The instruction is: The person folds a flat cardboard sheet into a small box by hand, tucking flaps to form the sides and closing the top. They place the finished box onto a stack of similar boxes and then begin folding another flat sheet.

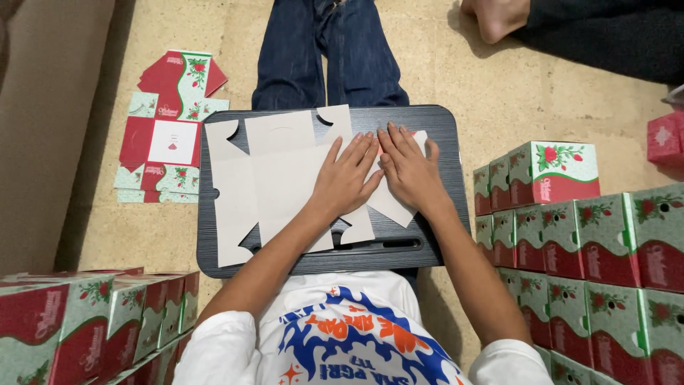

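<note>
A flat, unfolded carton blank (285, 178) lay plain side up across a dark lap tray (442, 128), reaching from the tray's left edge almost to its right edge. The left hand (347, 178) and right hand (410, 171) rested side by side on the blank's right portion, palms down, fingers spread and pressed flat, gripping nothing. That pressure appeared meant to hold the card flush against the tray, perhaps along a crease under the fingers, though no fold line could be made out there.

The tray sat over the person's legs in blue jeans (328, 57), giving a firm surface above the tan floor (456, 71). Past the tray's left edge, printed blanks (171, 128) in red and green with a rose pattern lay on the floor. Assembled boxes (591, 228) of the same print stood stacked just beside the tray's right edge, and another row of boxes (92, 321) ran near its lower left corner, hemming in both elbows. Another person's bare foot (495, 18) showed at the upper right, well apart from the tray.
</note>
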